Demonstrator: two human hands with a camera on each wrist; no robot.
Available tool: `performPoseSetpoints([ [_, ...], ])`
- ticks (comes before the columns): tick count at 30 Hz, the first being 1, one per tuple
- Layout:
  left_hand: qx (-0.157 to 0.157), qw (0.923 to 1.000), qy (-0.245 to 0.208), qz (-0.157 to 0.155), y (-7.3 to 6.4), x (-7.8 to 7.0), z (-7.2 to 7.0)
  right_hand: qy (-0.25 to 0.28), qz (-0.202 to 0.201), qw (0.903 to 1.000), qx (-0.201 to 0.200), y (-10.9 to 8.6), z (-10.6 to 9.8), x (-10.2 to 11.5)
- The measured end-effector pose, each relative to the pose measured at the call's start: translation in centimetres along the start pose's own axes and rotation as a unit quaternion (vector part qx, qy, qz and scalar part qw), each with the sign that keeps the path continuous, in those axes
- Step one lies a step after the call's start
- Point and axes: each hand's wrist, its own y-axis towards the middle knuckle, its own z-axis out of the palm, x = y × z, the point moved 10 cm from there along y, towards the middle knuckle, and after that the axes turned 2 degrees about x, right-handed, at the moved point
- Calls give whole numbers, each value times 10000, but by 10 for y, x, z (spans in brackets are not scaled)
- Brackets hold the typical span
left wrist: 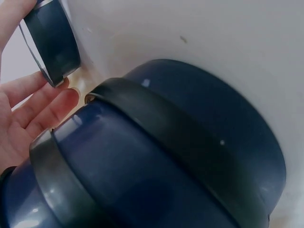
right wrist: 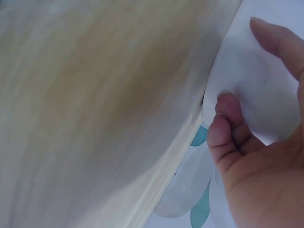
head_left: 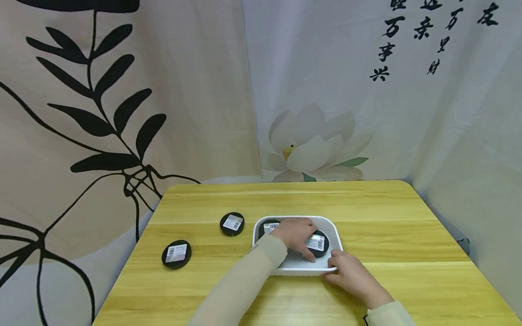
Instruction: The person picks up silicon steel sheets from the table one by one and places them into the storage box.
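In the head view my left hand [head_left: 297, 233] reaches into a white tray [head_left: 302, 271]. It grips a round black tin [head_left: 322, 249] with a white barcode label, seen edge-on as a dark tin [left wrist: 57, 45] in the left wrist view. Another labelled black tin [head_left: 263, 228] lies at the tray's left end, partly covered by that hand. Large dark blue rounded surfaces with black bands [left wrist: 156, 128] fill the left wrist view's foreground. My right hand [head_left: 352, 276] pinches the tray's near right corner; its fingers [right wrist: 228, 137] curl at the white wall.
Two more black tins lie on the wooden table [head_left: 408, 235] left of the tray: one tin [head_left: 232, 224] close to it, the other tin [head_left: 176, 254] nearer the table's left edge. Behind the table hang printed curtains [head_left: 204, 90].
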Motion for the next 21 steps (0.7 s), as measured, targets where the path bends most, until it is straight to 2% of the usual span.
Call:
performPoseSetpoints([
  [13,-63,9999,-94,77,0,1,-1,-16,-113,9999,-76,0,-1,1],
  [21,-7,9998,-159,126,-2,0,-3,70,85,9999,110,0,1,-2],
])
